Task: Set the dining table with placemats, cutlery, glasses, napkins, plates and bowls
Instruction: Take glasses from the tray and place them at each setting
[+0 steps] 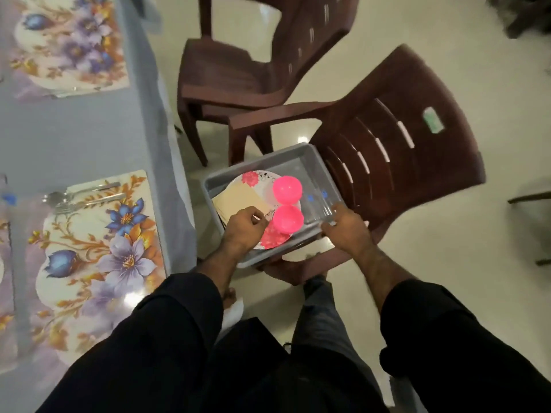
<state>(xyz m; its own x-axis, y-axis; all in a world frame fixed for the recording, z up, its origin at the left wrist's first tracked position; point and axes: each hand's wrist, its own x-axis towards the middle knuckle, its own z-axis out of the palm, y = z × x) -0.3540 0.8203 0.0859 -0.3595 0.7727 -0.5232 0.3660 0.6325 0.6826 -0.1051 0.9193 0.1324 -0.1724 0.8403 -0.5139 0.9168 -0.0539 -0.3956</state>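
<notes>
Left hand [243,226] pinches a thin, limp napkin [238,201]; right hand [343,225] grips a likely fragile, slippery glass [323,208] in the tray [286,156].

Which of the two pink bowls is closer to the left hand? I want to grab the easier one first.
The lower pink bowl, sitting just right of the left hand in the grey tray. The other pink bowl lies farther up the tray, beyond it.
</notes>
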